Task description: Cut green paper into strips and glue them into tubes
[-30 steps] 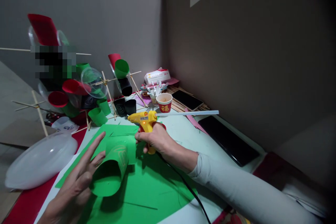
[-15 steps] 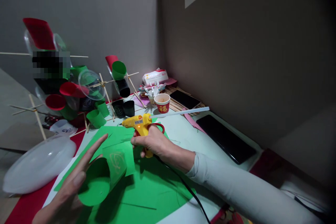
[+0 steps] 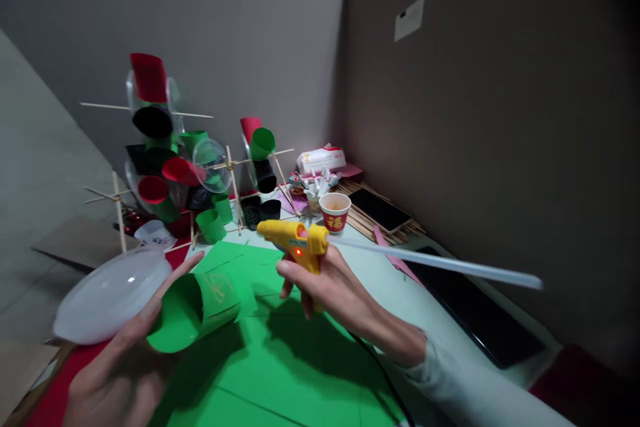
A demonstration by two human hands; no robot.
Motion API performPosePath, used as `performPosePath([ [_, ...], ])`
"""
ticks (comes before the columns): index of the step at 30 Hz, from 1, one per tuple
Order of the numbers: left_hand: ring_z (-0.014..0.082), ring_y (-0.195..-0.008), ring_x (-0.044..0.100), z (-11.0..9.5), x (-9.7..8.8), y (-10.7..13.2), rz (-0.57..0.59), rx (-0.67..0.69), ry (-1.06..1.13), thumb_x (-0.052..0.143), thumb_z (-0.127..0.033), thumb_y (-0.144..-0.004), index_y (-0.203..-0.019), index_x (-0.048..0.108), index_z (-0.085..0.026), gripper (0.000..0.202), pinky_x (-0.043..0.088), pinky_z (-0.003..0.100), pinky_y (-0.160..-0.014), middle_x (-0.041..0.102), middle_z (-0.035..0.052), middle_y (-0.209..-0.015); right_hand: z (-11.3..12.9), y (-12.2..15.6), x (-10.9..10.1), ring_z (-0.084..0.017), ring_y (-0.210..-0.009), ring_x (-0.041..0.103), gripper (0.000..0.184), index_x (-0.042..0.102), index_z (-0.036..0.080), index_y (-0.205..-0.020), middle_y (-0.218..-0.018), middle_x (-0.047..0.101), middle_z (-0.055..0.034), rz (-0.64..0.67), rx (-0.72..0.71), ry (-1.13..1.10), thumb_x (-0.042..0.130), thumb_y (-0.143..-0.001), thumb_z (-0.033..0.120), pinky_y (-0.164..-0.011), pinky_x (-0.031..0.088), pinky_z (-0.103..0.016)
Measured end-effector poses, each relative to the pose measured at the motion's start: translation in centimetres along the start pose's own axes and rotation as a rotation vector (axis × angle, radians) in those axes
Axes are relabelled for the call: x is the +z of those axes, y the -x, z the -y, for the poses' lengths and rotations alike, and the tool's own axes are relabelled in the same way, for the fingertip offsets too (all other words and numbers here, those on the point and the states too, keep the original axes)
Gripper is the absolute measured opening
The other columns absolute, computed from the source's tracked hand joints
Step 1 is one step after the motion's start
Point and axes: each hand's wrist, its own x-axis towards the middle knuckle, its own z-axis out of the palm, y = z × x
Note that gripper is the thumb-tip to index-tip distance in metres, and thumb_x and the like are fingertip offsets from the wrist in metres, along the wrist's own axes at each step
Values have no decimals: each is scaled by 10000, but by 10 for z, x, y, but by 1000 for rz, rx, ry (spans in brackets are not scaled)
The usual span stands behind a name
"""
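Observation:
My left hand holds a green paper tube, its open end facing me. The index finger stretches along the tube's far side, the thumb rests near its rim, and a shadow lies below it. Faint pale drawn lines mark its upper side. My right hand is wrapped around the handle of a yellow hot glue gun, lifted above the table. Its nozzle points left, and a red light glows on its body. A long translucent glue stick sticks out of its back. Green sheets lie underneath.
A stick frame with red, black and green paper tubes stands back left, beside a white balloon. Farther back are a red-and-white paper cup, a tissue pack and a phone. A black glossy slab lies right.
My right hand has drawn the glue gun up and away from the green tube, and the glue stick now swings nearer me. The tube has tilted more level in my left hand. The view has shifted left.

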Motion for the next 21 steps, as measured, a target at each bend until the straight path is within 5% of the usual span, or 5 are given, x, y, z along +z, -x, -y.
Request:
performPosePath([
  [3,410,-1320,644,-4,6,-1,-163,-4,32,781,-543,-715,-1474,609,-392,792,686,471,-850,801,-25,-1230,1,10,4,-140,-555,548,348,677,256,-1227,-752,626,7,53,-60,149,667,-973,494,-478,478,-243],
  [8,448,-1488,449,-11,35,12,-267,55,-61,800,-621,-596,-1392,681,-438,826,710,425,-712,631,-119,-1493,-6,15,15,-171,-633,530,256,566,240,-848,-781,603,-17,-46,-299,484,652,-943,461,-580,443,-301],
  [11,460,-1565,292,-18,36,11,-214,157,-267,833,-666,-485,-1417,658,-436,975,673,485,-891,544,-145,-1580,-8,13,17,-156,-604,463,313,442,248,-792,-734,553,9,1,-342,553,654,-946,418,-550,350,-289],
  [16,411,-1627,78,-19,45,7,-158,427,-438,908,-619,-321,-1397,684,-360,1130,381,491,-1223,434,-140,-1660,-13,10,19,-132,-555,407,346,399,254,-801,-699,475,44,32,-429,487,664,-961,410,-516,297,-275],
  [21,523,-1531,336,-9,80,31,-157,276,-269,894,-721,-370,-1546,482,-448,1276,530,603,-1098,492,-33,-1657,-28,4,24,-128,-510,403,333,429,259,-822,-652,462,55,-40,-602,399,660,-963,453,-475,303,-269],
])
